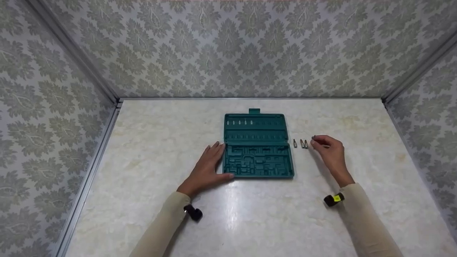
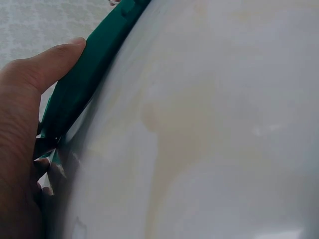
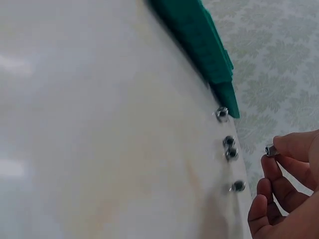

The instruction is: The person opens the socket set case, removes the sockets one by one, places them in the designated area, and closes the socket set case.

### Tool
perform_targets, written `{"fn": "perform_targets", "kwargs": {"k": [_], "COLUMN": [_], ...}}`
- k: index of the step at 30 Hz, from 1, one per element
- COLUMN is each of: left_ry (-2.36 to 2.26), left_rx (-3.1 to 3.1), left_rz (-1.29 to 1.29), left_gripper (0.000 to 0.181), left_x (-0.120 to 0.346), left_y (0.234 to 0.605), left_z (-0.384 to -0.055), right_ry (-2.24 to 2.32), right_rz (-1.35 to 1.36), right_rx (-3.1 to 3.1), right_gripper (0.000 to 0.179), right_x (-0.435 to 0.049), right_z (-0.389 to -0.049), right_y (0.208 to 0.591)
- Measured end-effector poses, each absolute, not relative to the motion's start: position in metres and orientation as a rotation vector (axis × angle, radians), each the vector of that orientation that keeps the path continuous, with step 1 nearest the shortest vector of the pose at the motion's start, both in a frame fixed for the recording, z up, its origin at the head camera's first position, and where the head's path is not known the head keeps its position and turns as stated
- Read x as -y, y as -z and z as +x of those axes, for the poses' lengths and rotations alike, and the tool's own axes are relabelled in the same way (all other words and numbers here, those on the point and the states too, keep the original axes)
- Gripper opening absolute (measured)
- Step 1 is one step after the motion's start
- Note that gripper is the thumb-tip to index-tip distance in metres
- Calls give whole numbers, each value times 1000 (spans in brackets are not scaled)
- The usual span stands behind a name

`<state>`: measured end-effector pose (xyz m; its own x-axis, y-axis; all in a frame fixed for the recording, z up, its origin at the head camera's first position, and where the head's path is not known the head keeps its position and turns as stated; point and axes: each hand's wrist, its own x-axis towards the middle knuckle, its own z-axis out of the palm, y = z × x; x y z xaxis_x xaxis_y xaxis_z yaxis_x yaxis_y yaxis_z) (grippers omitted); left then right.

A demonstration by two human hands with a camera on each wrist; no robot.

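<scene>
A green plastic case (image 1: 257, 144) lies open on the table, its lid folded back and its moulded tray in front. Along its left side rest the fingers of my left hand (image 1: 209, 166), mostly straight, while the thumb touches the front left corner. In the left wrist view that thumb (image 2: 62, 57) presses against the case's green wall (image 2: 87, 74). To the right of the case, my right hand (image 1: 330, 150) pinches a small metal socket (image 3: 270, 150) between thumb and index finger, raised above the table. Several similar sockets (image 1: 303, 144) stand between this hand and the case.
Slim pale shapes (image 1: 239, 121) line the left part of the lid's back row. A latch tab (image 1: 254, 111) sticks out at the lid's far edge. Patterned walls (image 1: 228, 50) enclose the marbled table (image 1: 160, 125) at the back and sides.
</scene>
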<state>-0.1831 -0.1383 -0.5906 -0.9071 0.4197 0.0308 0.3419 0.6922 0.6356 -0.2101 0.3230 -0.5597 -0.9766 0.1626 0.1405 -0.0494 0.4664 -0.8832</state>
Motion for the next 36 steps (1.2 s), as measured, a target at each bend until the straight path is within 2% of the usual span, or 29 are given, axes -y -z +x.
{"fn": "perform_targets", "kwargs": {"k": [15, 22, 36], "left_ry": [-1048, -1063, -1053], "left_rx": [-2767, -2768, -2769], "left_rz": [661, 616, 631], "left_gripper": [122, 122, 122], "left_x": [140, 140, 141], "left_y": [594, 593, 592], "left_z": [-184, -181, -182], "right_ry": [-1411, -1332, -1274], "right_rz": [-305, -297, -453], "right_rx": [2475, 2431, 2361], "right_gripper": [29, 25, 20], "right_x": [-339, -332, -313], "right_z": [-192, -191, -193], "right_y": [579, 589, 588]}}
